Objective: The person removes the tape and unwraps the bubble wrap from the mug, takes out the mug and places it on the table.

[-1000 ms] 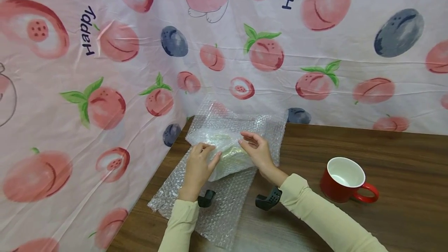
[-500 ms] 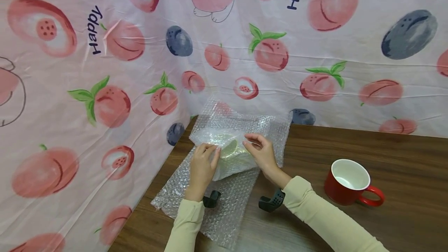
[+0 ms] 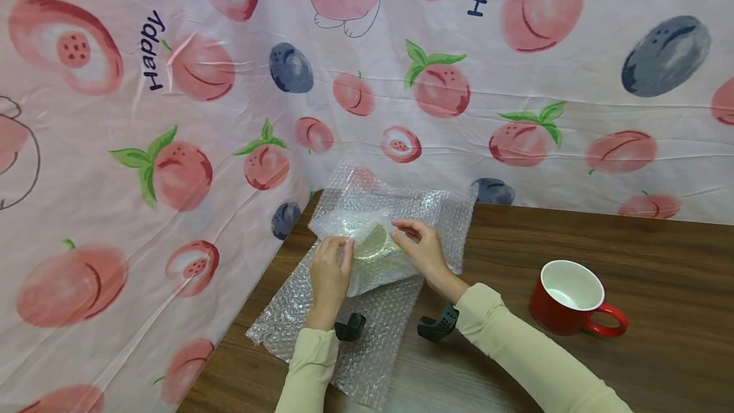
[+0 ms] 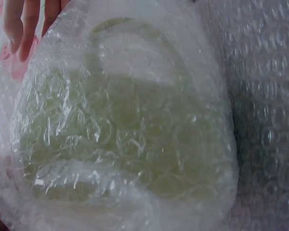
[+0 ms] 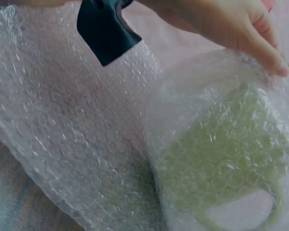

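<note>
A pale green mug (image 3: pixel 374 242) lies wrapped in bubble wrap (image 3: pixel 384 279); its round rim shows through a gap between the layers. In both wrist views its body and handle look blurred through the plastic. My left hand (image 3: pixel 331 273) pinches the near-left edge of the wrap between thumb and fingers; its thumb (image 5: pixel 278 69) rests at the wrap's edge in the right wrist view. On the other side, my right hand (image 3: pixel 423 250) hovers at the bundle with thumb and fingers apart. Its fingertips (image 4: pixel 23 50) hang down beside the wrap in the left wrist view.
A large bubble wrap sheet (image 3: pixel 367 349) lies beneath the bundle on the brown wooden table (image 3: pixel 504 241). A red mug (image 3: pixel 564 301), white inside, stands upright to the right. Fruit-printed cloth (image 3: pixel 241 81) hangs behind and on the left.
The left thumb has closed against the fingers, and the left hand has drawn the wrap's edge leftward. More of the green mug's rim now shows. The right hand has barely moved.
</note>
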Tool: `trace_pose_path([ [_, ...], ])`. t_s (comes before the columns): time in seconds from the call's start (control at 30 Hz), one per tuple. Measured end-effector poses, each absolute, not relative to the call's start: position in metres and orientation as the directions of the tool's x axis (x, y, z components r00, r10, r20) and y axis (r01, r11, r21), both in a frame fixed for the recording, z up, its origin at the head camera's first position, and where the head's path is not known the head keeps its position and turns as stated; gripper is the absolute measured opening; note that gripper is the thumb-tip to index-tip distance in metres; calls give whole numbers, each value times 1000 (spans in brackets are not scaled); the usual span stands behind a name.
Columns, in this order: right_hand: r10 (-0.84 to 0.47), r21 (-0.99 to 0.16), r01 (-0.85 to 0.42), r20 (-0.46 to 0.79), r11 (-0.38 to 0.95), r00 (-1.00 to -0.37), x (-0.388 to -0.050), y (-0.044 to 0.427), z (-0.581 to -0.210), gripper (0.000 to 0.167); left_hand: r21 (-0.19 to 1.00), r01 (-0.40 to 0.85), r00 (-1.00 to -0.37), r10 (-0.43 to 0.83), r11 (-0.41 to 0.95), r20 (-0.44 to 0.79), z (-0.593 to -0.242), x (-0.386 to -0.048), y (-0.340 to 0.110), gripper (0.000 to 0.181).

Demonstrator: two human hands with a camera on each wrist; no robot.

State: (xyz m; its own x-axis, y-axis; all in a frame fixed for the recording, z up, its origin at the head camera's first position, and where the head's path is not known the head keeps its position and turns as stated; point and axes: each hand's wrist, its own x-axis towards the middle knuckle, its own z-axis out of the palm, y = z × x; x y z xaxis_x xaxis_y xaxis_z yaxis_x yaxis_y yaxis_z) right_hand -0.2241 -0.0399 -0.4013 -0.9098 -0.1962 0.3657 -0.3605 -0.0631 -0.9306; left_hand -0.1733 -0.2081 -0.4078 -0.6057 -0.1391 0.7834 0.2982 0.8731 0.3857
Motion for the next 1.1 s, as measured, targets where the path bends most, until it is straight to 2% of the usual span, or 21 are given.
trace_pose_path([
  [0.23,-246,-894,-444,419,56,-874,-227,-47,-403,24,424,319,-587,-175,848,790,-411,-175,-208,11],
  [0.43,-303,-794,-574,507,200,-807,-226,-54,-407,28,440,329,-578,-190,835,793,-413,-176,-209,11],
  [0.6,-346,-720,-634,540,283,-767,-225,-57,-410,28,443,326,-573,-199,835,795,-414,-178,-209,10],
  [0.87,-412,-638,-687,554,349,-723,-227,-54,-411,25,446,323,-585,-195,835,787,-415,-178,-208,11],
  [1.1,-473,-601,-691,509,403,-719,-228,-54,-406,25,452,322,-614,-181,832,769,-413,-176,-211,11],
])
